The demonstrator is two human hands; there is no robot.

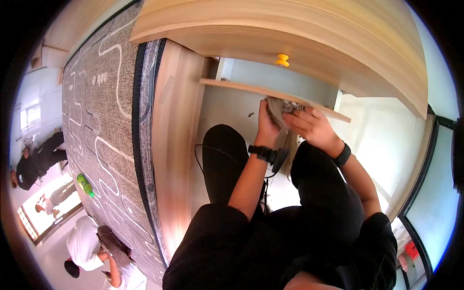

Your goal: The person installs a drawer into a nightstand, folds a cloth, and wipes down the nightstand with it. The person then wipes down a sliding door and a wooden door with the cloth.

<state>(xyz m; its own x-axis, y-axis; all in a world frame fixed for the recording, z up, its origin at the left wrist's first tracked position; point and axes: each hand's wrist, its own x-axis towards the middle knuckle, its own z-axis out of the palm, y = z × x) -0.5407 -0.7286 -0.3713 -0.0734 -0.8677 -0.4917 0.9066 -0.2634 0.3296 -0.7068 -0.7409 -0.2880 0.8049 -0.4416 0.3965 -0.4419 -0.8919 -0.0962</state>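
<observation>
In the head view, a grey-brown cloth is held bunched against or just beside the edge of a wooden board, below a yellow knob; its near end is gripped by the left hand, thumb-side up, its far fingertips hidden; its other side is pinched by the curled fingers of the right hand, barely parted; whether board and cloth are pressed together cannot be told; the cloth is judged light, soft, limp and hardly fragile, best taken by its thick folds; its long axis seems to be laid sideways along the board, no clear front being shown.
</observation>
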